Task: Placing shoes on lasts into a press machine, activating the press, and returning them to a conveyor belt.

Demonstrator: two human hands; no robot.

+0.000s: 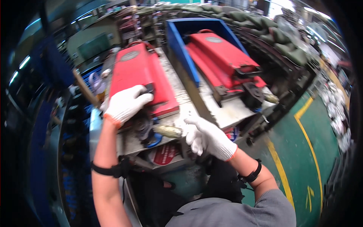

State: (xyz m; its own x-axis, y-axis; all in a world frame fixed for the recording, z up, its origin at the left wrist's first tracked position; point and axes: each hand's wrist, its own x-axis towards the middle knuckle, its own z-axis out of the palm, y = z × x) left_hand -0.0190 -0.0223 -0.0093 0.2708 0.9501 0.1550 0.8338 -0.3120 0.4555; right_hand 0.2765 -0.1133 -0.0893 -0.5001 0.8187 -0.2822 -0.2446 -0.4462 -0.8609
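Observation:
Both my hands wear white knitted gloves with orange cuffs. My left hand (126, 103) is closed at the front end of a long red machine cover (130, 72), its thumb and forefinger around a black handle (149, 89). The cover lies lengthwise on a worn, light-coloured bench (183, 99). Off the bench's front edge hovers my right hand (210, 138), fingers apart and partly bent, with nothing in it. Between the hands, a cylindrical grip wrapped in pale material (167, 131) sticks out beside a blue curved part (154, 140) below the cover.
A second red machine cover (223, 53) stands to the right, inside blue side panels (180, 49), with a black round part (252, 94) at its front. Behind runs a rack heaped with green, rounded pieces (261, 28). Yellow lines (280, 166) mark the green floor at right.

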